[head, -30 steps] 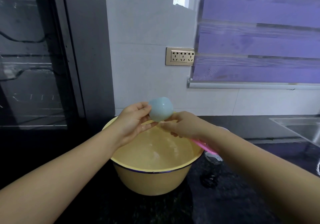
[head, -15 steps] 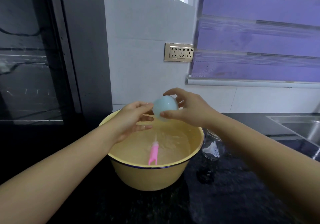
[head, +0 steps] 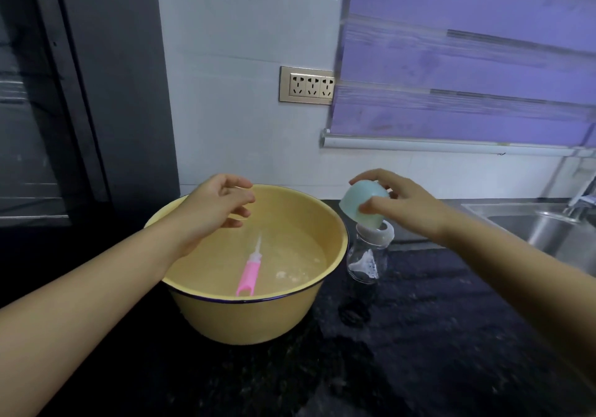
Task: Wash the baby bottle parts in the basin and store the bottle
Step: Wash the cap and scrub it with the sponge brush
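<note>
On the dark worktop (head: 419, 336) a yellow basin (head: 258, 320) with a dark rim holds cloudy water. A pink brush (head: 248, 274) lies in the water, its handle end resting against the near wall and its white tip pointing away. The clear bottle (head: 366, 260) stands upright on the worktop just beside the basin, to its right, with a white collar (head: 377, 231) on its neck. The right hand (head: 409, 207) pinches the pale blue-green cap (head: 362, 202) between thumb and fingertips. The cap is tilted directly over the collar; whether the two touch cannot be determined. The left hand (head: 209, 210) hovers over the far left rim of the basin, fingers loosely curled and holding nothing. A steel sink (head: 532, 226) lies at the far right. A wall socket (head: 306, 85) and a purple blind (head: 467, 78) are behind.
</note>
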A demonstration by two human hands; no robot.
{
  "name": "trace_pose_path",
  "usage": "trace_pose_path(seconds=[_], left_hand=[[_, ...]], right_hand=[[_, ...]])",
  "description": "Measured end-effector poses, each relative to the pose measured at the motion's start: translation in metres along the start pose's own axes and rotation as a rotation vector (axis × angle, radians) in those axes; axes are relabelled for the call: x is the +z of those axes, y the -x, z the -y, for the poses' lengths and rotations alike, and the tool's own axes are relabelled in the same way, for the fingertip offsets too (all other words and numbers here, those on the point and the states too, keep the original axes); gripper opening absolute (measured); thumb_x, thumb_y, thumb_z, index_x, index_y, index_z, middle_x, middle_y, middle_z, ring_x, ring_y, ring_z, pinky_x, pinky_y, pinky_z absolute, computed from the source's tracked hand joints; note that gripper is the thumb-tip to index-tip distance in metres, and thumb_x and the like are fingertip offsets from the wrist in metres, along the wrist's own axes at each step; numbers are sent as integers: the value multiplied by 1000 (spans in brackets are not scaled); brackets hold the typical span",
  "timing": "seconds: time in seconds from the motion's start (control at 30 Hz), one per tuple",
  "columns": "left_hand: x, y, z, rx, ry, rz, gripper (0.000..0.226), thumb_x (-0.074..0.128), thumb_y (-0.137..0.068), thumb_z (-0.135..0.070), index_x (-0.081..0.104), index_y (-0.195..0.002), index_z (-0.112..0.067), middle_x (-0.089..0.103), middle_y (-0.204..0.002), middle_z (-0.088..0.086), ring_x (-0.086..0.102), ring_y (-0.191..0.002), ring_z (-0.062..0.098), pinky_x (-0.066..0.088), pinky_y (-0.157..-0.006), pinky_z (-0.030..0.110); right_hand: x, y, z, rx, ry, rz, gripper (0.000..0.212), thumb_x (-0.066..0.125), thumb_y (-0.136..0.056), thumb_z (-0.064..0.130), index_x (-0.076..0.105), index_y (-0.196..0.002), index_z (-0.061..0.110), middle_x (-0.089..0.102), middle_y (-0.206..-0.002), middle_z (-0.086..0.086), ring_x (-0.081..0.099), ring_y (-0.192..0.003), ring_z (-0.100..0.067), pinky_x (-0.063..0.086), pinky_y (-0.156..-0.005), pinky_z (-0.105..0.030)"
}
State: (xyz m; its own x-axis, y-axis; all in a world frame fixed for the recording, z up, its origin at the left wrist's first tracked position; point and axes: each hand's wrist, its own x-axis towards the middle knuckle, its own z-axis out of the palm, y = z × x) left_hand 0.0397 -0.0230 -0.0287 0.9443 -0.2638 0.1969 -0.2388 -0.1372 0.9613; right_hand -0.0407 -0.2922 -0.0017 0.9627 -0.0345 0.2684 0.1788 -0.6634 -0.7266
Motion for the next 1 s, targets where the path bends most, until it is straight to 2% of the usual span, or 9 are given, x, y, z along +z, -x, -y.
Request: trace_pose_path(seconds=[0.07, 0.17, 0.27, 0.43, 0.7, 0.77, 0.87, 0.93, 1.0], left_hand=[[0, 0, 1, -3, -11, 4, 19, 59, -92, -14, 58, -111, -15, 63, -100, 4, 60, -75, 11, 52, -70, 26], [0, 0, 1, -5, -35, 16, 19, 59, -91, -14, 58, -111, -14, 64, -101, 4, 60, -76, 12, 52, -68, 26], [0, 1, 1, -11, -59, 18, 20, 60, -91, -15, 59, -111, -14, 65, -102, 4, 61, -77, 12, 53, -69, 26], [2, 3, 1, -20, -97, 27, 16, 59, -92, -15, 60, -108, -14, 65, -103, 5, 61, -76, 14, 54, -69, 28], [2, 4, 0, -31, -102, 37, 19, 59, -91, -16, 59, -110, -13, 65, -107, 7, 60, -77, 14, 53, -69, 28], [2, 4, 0, -35, -101, 39, 20, 60, -91, -15, 59, -111, -12, 65, -108, 7, 60, -78, 14, 53, -69, 28], [2, 4, 0, -32, -93, 41, 21, 60, -91, -15, 59, -112, -12, 65, -108, 7, 60, -78, 14, 53, -69, 28], [2, 5, -1, -30, -94, 42, 21, 59, -92, -15, 58, -112, -11, 65, -108, 7, 60, -78, 14, 53, -70, 29], [2, 5, -1, -28, -98, 41, 21, 59, -91, -15, 59, -112, -11, 65, -108, 7, 60, -78, 15, 52, -71, 29]], right_hand=[[-2, 9, -13, -3, 40, 31, 41, 60, -64, 36, 60, -106, 34, 60, -101, 10, 56, -82, -4, 46, -62, -11], [4, 23, -33, -32, 123, 91, 45, 63, -59, 45, 59, -103, 36, 60, -105, 8, 59, -96, -11, 52, -79, -26], [15, 34, -51, -113, 333, 203, 55, 59, -58, 52, 55, -111, 40, 51, -116, 9, 49, -113, -11, 43, -95, -29], [36, 47, -66, -115, 608, 372, 66, 60, -64, 50, 42, -127, 42, 47, -115, 11, 51, -106, -12, 44, -92, -30], [39, 48, -74, -113, 644, 374, 66, 67, -72, 55, 42, -131, 40, 51, -118, 10, 51, -105, -8, 43, -92, -27], [35, 47, -68, -134, 569, 308, 52, 67, -73, 54, 53, -120, 36, 55, -108, 12, 54, -94, -3, 46, -87, -26], [28, 38, -60, -214, 463, 41, 21, 70, -77, 39, 64, -91, 25, 53, -81, 15, 52, -77, 1, 43, -70, -25], [23, 29, -57, -229, 503, -149, 20, 71, -77, 31, 63, -91, 20, 49, -82, 14, 49, -78, 0, 35, -70, -23], [20, 18, -58, -204, 633, -263, 36, 71, -75, 37, 61, -105, 20, 52, -96, 3, 51, -91, -13, 36, -75, -27]])
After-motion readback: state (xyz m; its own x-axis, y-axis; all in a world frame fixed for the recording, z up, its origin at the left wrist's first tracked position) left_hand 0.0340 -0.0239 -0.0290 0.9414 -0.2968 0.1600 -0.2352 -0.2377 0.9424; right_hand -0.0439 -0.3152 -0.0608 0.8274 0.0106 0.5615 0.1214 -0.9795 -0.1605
